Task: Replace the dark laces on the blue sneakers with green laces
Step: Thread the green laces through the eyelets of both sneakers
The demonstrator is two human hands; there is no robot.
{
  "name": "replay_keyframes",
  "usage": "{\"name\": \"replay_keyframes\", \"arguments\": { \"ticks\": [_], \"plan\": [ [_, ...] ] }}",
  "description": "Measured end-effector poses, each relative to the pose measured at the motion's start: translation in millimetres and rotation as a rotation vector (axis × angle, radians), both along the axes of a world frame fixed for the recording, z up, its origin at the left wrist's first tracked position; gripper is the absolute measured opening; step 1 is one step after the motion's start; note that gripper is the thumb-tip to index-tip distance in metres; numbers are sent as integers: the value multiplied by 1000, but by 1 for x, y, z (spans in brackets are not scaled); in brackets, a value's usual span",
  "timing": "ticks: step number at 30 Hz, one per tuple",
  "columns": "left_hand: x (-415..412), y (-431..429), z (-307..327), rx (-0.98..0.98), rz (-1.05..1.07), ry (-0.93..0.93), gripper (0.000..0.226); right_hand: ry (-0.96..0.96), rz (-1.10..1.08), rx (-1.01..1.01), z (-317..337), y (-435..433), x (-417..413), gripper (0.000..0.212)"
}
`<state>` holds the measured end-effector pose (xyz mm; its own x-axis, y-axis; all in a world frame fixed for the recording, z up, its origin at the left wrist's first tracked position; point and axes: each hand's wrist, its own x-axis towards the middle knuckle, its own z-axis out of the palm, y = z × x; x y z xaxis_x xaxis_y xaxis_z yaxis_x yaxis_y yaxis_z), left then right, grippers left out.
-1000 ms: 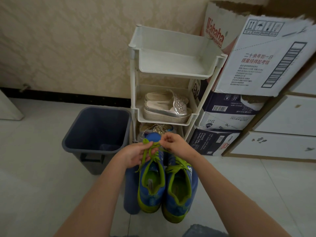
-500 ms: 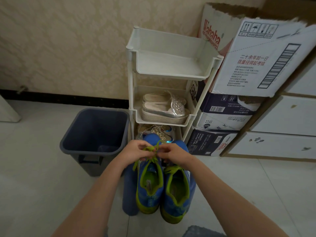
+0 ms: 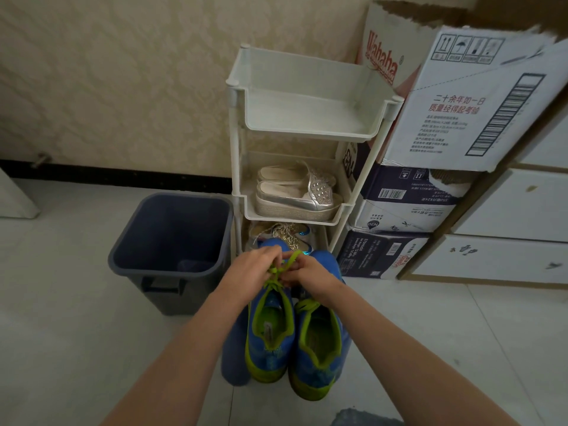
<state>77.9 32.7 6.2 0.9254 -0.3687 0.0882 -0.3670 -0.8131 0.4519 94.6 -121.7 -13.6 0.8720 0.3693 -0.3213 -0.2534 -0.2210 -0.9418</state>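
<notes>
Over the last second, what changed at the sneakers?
The left hand and right hand drew closer together above the sneaker nearer the bin, gathering the green lace shorter; both still pinch it. The other sneaker, bin and shelf rack stayed put.

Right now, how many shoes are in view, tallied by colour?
Blue sneakers: 2; the left hand and right hand pinch one's green lace.
Silver slip-ons: 2, on the middle shelf.
Gold-glitter shoe: 1 visible on the bottom shelf, partly hidden.
Total: 5
</notes>
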Motion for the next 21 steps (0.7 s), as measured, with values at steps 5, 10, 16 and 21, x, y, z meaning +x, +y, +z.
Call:
{"name": "replay_keyframes", "arguments": {
  "ticks": [5,10,16,21],
  "plan": [
    [2,5,-11,-312,149,139,20,-64,10,-62,-4,-2,2,32],
    [4,6,-12,-449,199,192,13,-55,-110,-78,-1,-5,3,21],
    [2,22,-13,-608,292,249,12,-255,73,-447,16,-13,8,14],
    [-3,38,-19,-746,529,488,14,-273,212,-787,18,-26,9,12]
  ]
}}
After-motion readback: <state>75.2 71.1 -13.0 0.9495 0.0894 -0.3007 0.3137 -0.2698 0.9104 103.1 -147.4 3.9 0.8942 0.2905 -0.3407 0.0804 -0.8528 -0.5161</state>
